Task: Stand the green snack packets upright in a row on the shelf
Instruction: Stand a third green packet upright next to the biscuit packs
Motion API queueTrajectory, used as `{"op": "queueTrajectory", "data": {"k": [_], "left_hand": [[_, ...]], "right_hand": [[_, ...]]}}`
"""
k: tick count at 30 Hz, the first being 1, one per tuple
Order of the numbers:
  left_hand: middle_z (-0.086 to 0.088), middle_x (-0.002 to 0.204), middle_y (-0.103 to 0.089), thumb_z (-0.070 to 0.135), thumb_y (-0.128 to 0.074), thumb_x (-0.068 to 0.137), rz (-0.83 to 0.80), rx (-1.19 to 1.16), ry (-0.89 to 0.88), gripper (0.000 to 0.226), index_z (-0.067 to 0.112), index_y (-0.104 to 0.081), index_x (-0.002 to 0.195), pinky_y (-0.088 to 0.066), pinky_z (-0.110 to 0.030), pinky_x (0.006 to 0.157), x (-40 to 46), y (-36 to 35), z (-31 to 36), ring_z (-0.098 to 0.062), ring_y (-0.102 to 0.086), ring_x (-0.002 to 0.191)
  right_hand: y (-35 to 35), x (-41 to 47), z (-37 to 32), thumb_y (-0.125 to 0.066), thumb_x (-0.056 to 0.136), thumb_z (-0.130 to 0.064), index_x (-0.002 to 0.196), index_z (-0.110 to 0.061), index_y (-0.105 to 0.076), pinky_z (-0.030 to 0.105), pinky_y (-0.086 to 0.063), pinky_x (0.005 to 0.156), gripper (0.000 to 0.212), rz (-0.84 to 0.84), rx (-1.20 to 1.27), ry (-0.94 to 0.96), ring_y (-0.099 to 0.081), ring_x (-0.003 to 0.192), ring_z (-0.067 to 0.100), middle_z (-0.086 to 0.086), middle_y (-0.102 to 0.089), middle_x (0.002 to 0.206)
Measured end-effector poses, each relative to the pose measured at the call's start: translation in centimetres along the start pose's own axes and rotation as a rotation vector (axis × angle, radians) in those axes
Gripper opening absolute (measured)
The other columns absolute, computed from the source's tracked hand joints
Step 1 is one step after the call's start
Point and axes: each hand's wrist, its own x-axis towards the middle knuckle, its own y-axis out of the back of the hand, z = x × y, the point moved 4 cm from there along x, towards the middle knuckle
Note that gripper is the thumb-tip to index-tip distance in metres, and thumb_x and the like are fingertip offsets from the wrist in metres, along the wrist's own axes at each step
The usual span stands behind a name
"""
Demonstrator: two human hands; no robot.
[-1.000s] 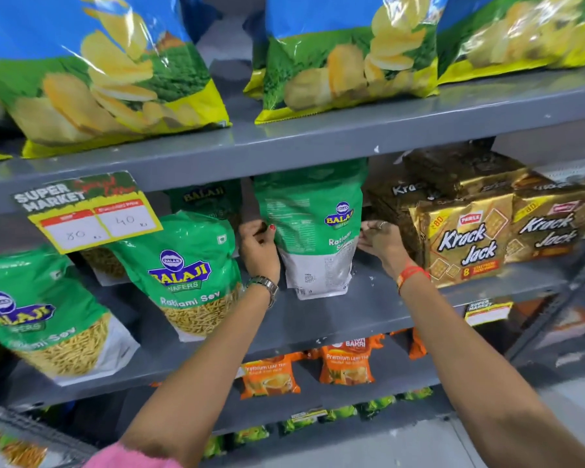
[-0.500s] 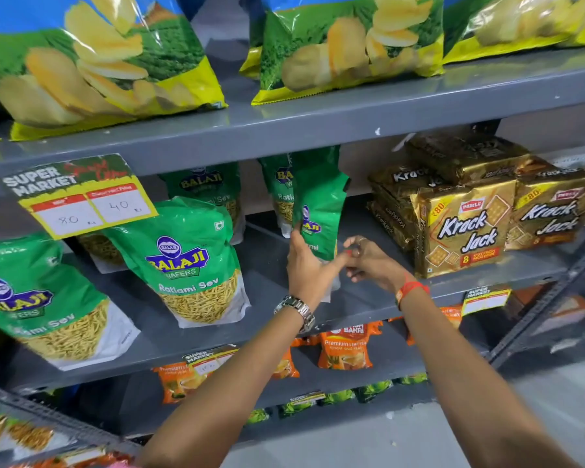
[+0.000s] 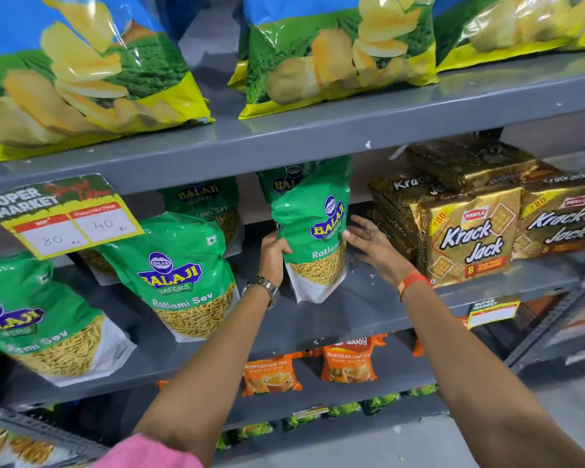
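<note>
While left hand (image 3: 273,255) gripped green packet (image 3: 313,231) by its left edge, packet stood upright on middle shelf (image 3: 368,309), right hand (image 3: 374,244) open, fingertips touching packet's right side, Krack Jack packs (image 3: 470,238) just beside.

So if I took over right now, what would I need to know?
Left hand: gripping the left edge of the held green packet, which is upright, its base on the middle shelf.
Right hand: open, fingers touching the packet's right side.
Two front packets to the left lean back, in a row. More packets sit behind.
Left: let go, check it stands, straighten the leaning ones.
</note>
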Motion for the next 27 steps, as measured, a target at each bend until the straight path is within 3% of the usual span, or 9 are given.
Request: {"op": "queueTrajectory", "data": {"k": [6, 8, 11, 13, 15, 17, 19, 22, 27], "left_hand": [[0.013, 0.038, -0.057, 0.000, -0.040, 0.064, 0.141, -0.106, 0.106, 0.034, 0.018, -0.046, 0.036, -0.038, -0.019, 0.056, 1.9, 0.8, -0.4, -0.009, -0.051, 0.052], [0.011, 0.051, -0.066, -0.003, -0.037, 0.078, 0.157, -0.136, 0.102, 0.028, 0.011, -0.051, 0.058, -0.043, -0.023, 0.062, 2.3, 1.0, -0.7, -0.010, -0.058, 0.059], [0.013, 0.074, -0.075, 0.011, -0.028, 0.096, 0.156, -0.169, 0.112, 0.032, 0.014, -0.059, 0.088, -0.050, -0.018, 0.072, 2.1, 1.0, -1.2, -0.004, -0.066, 0.073], [0.007, 0.113, -0.064, 0.024, -0.024, 0.099, 0.126, -0.159, 0.143, 0.040, 0.008, -0.052, 0.122, -0.042, -0.024, 0.097, 1.7, 0.7, -1.5, -0.011, -0.057, 0.107], [-0.001, 0.142, -0.042, 0.034, -0.020, 0.099, 0.107, -0.148, 0.169, 0.050, 0.009, -0.033, 0.141, -0.030, -0.031, 0.109, 1.3, 0.5, -1.6, -0.019, -0.040, 0.131], [-0.007, 0.152, -0.032, 0.040, -0.020, 0.098, 0.085, -0.157, 0.194, 0.054, 0.013, -0.028, 0.144, -0.031, -0.031, 0.108, 0.9, 0.2, -1.8, -0.023, -0.032, 0.139], [-0.010, 0.150, -0.034, 0.041, -0.022, 0.098, 0.068, -0.191, 0.213, 0.054, 0.013, -0.029, 0.143, -0.046, -0.025, 0.091, 0.4, -0.2, -1.9, -0.026, -0.034, 0.137], [-0.014, 0.147, -0.039, 0.039, -0.025, 0.098, 0.067, -0.231, 0.222, 0.052, 0.011, -0.034, 0.140, -0.053, -0.018, 0.066, -0.6, -0.6, -1.6, -0.028, -0.041, 0.133], [-0.014, 0.145, -0.044, 0.039, -0.028, 0.097, 0.101, -0.150, 0.226, 0.050, 0.011, -0.039, 0.138, -0.045, -0.033, 0.093, -1.8, -0.2, -2.0, -0.029, -0.044, 0.130]], "right_hand": [[-0.4, 1.1, 0.3, -0.067, 0.080, -0.030, 0.122, -0.018, -0.049, 0.042, -0.045, 0.100, 0.048, -0.071, -0.002, -0.017, -0.056, 0.117, 0.024, 0.009, -0.062, 0.119], [-0.1, 1.3, 0.3, -0.069, 0.079, -0.024, 0.103, -0.021, -0.054, 0.036, -0.050, 0.094, 0.028, -0.023, 0.013, 0.001, -0.060, 0.107, 0.023, 0.004, -0.065, 0.102], [0.0, 1.3, 0.4, -0.070, 0.078, -0.018, 0.090, -0.021, -0.051, 0.038, -0.049, 0.096, 0.022, 0.008, 0.013, 0.013, -0.061, 0.102, 0.024, 0.006, -0.064, 0.099], [-0.2, 1.2, 0.5, -0.069, 0.079, -0.020, 0.096, -0.019, -0.051, 0.040, -0.049, 0.097, 0.025, -0.001, -0.001, 0.010, -0.060, 0.105, 0.025, 0.007, -0.064, 0.103], [-0.6, 0.9, 0.5, -0.066, 0.081, -0.029, 0.117, -0.016, -0.049, 0.043, -0.047, 0.099, 0.043, -0.031, -0.020, -0.005, -0.059, 0.112, 0.024, 0.009, -0.062, 0.119], [-1.2, 0.4, 0.5, -0.060, 0.078, -0.050, 0.132, -0.021, -0.044, 0.043, -0.042, 0.102, 0.063, -0.069, -0.026, -0.026, -0.055, 0.119, 0.020, 0.003, -0.057, 0.133], [-1.7, 0.0, 0.4, -0.051, 0.071, -0.067, 0.133, -0.026, -0.045, 0.043, -0.037, 0.104, 0.074, -0.079, -0.031, -0.036, -0.052, 0.123, 0.018, -0.002, -0.056, 0.136], [-2.0, -0.4, 0.5, -0.046, 0.073, -0.072, 0.126, -0.031, -0.053, 0.032, -0.045, 0.092, 0.067, -0.042, -0.038, -0.029, -0.061, 0.109, 0.005, -0.011, -0.065, 0.120], [-2.1, -1.8, 0.6, -0.043, 0.080, -0.063, 0.105, -0.041, -0.061, 0.006, -0.051, 0.063, 0.038, 0.028, -0.018, -0.013, -0.067, 0.085, -0.011, -0.029, -0.072, 0.091]]}}
